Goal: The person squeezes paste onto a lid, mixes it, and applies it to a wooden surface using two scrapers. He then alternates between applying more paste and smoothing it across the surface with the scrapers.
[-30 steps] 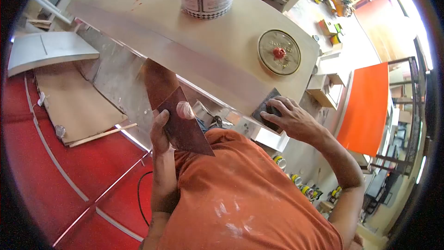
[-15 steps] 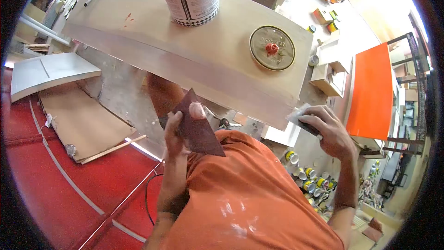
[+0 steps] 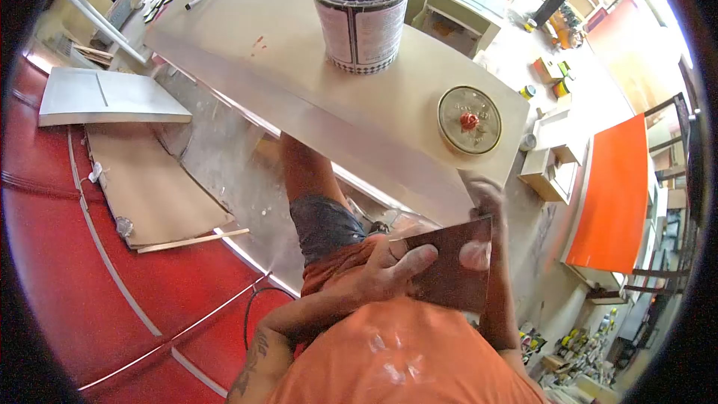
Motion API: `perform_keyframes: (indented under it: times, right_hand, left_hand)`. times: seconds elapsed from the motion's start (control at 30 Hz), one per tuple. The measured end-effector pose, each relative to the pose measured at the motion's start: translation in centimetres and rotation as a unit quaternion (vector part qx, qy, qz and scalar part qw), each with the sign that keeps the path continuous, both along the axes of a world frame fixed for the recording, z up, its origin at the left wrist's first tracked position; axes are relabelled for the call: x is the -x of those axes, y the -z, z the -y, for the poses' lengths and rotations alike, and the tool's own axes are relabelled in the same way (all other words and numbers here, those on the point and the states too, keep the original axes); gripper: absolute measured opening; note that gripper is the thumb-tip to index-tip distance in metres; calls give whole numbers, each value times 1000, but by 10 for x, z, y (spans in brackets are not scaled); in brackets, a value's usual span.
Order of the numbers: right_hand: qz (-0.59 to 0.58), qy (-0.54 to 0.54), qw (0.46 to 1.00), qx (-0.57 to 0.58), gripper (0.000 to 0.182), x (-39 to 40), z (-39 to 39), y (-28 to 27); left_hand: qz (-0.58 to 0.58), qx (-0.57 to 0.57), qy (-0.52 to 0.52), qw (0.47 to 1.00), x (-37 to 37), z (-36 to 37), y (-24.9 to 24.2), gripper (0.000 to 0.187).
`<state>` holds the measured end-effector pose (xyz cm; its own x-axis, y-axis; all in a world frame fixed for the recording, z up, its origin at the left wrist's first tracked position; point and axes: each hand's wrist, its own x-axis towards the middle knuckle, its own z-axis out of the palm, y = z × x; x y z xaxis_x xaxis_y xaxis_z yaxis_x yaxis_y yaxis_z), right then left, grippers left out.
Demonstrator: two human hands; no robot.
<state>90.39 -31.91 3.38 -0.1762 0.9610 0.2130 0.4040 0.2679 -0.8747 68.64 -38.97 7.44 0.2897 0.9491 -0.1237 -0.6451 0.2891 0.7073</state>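
My left hand [image 3: 393,269] grips a dark brown flat plate [image 3: 449,280], its thumb on top. A pale pinkish blob of putty [image 3: 476,255] sits on the plate near its right edge. Beyond the plate, my right hand [image 3: 489,198] is closed on a thin flat greyish piece, like a spreader [image 3: 469,178], at the near right edge of the tabletop [image 3: 329,105]. The spreader is blurred and partly hidden by the fingers. On the tabletop lies a round can lid [image 3: 470,138] with a red blob of paste [image 3: 469,120] in its middle.
A large open can [image 3: 359,37] stands on the tabletop, with a marker [image 3: 197,0] farther left. An orange panel [image 3: 609,194] is at the right. At the left, brown cardboard [image 3: 153,187] and a white panel [image 3: 112,97] rest on a red surface [image 3: 52,277].
My left hand has carried the plate and putty rightward. My right hand has come in left to the table's edge with the spreader. The whole view has shifted, showing more of the can.
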Motion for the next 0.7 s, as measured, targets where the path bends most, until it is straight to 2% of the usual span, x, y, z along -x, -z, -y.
perform_keyframes:
  times: [0.03, 0.07, 0.1, 0.17, 0.23, 0.27, 0.3, 0.33, 0.37, 0.4, 0.47, 0.5, 0.53, 0.57, 0.6, 0.63, 0.67, 0.7]
  right_hand:
    - [-100, 131, 983, 84, 42, -11, 9, 5]
    - [-224, 198, 946, 126, 40, -26, 21, 11]
    - [-466, 223, 848, 115, 38, -26, 22, -5]
    - [-548, 281, 778, 121, 29, -22, 27, -39]
    - [-662, 113, 713, 201, 22, -36, 43, -37]
    - [-632, 236, 683, 280, 19, -26, 51, -43]
    - [-607, 276, 674, 319, 22, -14, 56, -48]
    - [-601, 248, 685, 328, 23, -7, 65, -49]
    - [-593, 220, 696, 339, 24, -2, 73, -50]
    - [-599, 229, 690, 336, 24, 2, 77, -62]
    - [-575, 126, 742, 321, 38, 6, 80, -88]
    - [-579, 133, 738, 321, 38, 2, 85, -85]
    - [-476, 153, 841, 207, 43, -6, 92, -80]
    - [-354, 167, 916, 88, 48, -15, 99, -76]
    - [-524, 190, 779, 288, 52, -28, 95, -90]
    - [-503, 199, 814, 211, 53, -34, 99, -84]
    - [-604, 57, 785, 126, 50, -56, 93, -54]
    - [-682, -87, 726, 34, 46, -74, 88, -26]
  left_hand:
    - [4, 4, 1, 1000, -3, -3, -3, 40]
    - [-49, 10, -19, 999, 1, -9, 15, 36]
    - [46, 32, -137, 989, -15, -20, 8, 34]
    - [66, -2, -117, 991, -20, -30, 10, 34]
    - [101, -49, -103, 988, -20, -36, 15, 33]
    - [116, -70, -97, 986, -20, -39, 15, 33]
    - [113, -70, -78, 988, -22, -45, 9, 33]
    - [-42, -243, -84, 965, -24, -52, 2, 36]
    - [-190, -406, -87, 890, -26, -59, -5, 40]
    - [-189, -405, -74, 891, -28, -64, -10, 40]
    - [-336, -582, 57, 739, -31, -71, -19, 51]
    - [-333, -580, 66, 741, -31, -73, -23, 51]
    - [-386, -580, 83, 712, -30, -73, -26, 52]
    - [-437, -579, 100, 681, -27, -73, -30, 52]
    - [-456, -594, 109, 653, -21, -75, -32, 53]
    - [-454, -593, 115, 655, -15, -76, -32, 53]
    - [-489, -590, 115, 632, -7, -77, -32, 47]
    - [-523, -588, 114, 607, 1, -80, -32, 42]
